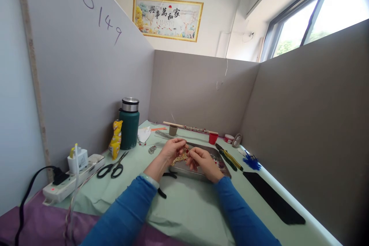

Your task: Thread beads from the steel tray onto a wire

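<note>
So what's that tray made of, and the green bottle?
The tray looks like metal: grey and dully shiny. The bottle has a matte dark-green body, maybe painted metal or plastic, and a bright, shiny lid that looks like steel.

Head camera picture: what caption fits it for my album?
Left hand and right hand hold a gold beaded piece over a metal tray, scissors nearby.
</note>
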